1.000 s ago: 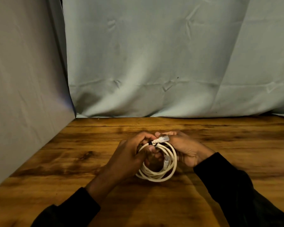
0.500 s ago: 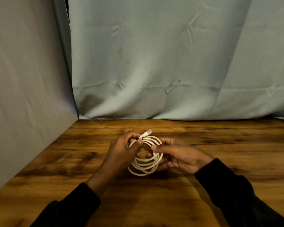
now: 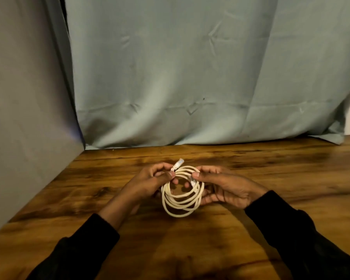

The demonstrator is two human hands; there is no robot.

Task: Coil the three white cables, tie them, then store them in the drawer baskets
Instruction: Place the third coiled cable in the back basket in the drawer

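White cable coil (image 3: pixel 181 196) pinched between left hand (image 3: pixel 150 183) and right hand (image 3: pixel 226 187).

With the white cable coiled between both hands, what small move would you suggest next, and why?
Probably tuck in the loose plug end that sticks up by the left hand. The white cable is coiled, the right hand pinches its other side, and no tie shows.
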